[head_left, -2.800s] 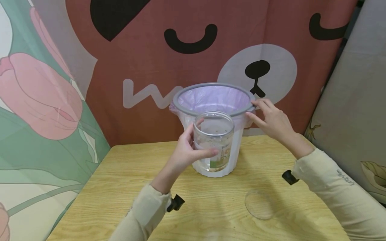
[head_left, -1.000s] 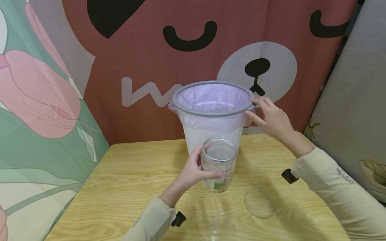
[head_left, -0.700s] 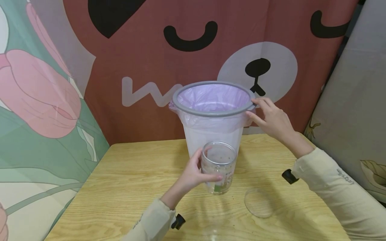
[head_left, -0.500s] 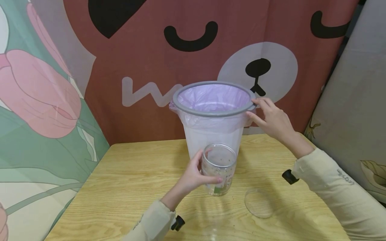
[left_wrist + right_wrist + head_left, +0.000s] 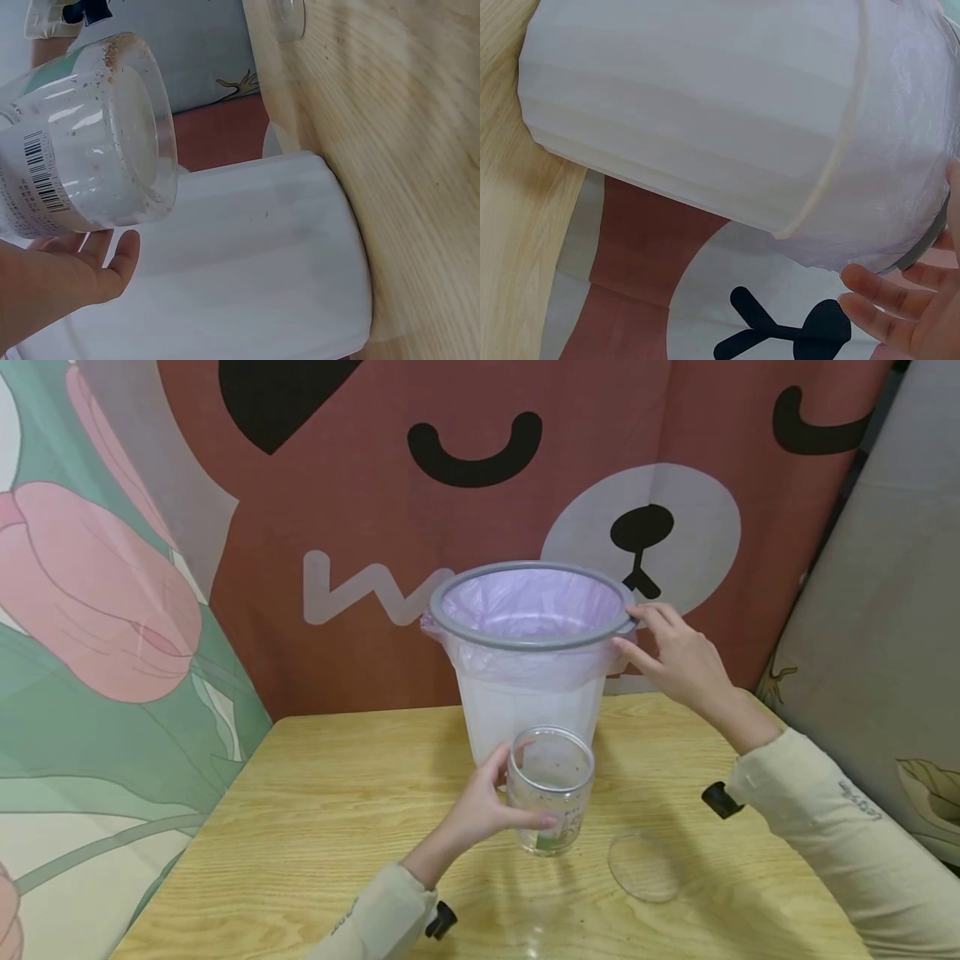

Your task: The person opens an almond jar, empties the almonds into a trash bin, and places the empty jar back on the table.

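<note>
My left hand (image 5: 487, 802) grips a clear plastic jar (image 5: 566, 802), thumb across its front and fingers round the far side. The jar is uncapped and upright, with a metal-looking rim and a printed label; small brown crumbs cling inside. In the left wrist view, the jar's base (image 5: 139, 135) is raised above the table, in front of the bin. My right hand (image 5: 682, 656) pinches the grey rim of a white trash bin (image 5: 517, 702) between thumb and fingers. A pale purple bag (image 5: 532, 602) lines the bin and folds over its top.
A clear round lid (image 5: 645, 866) lies flat on the wood-grain table (image 5: 337, 827), right of the jar. A few tiny dark crumbs dot the table nearby. Behind the table hangs a brown cloth (image 5: 337, 510) with a bear face; a floral cloth (image 5: 97, 610) hangs at left.
My left hand has brought the jar down from in front of the bin's rim, towards me and slightly right. My right hand stays at the rim; the bin has not visibly moved.
</note>
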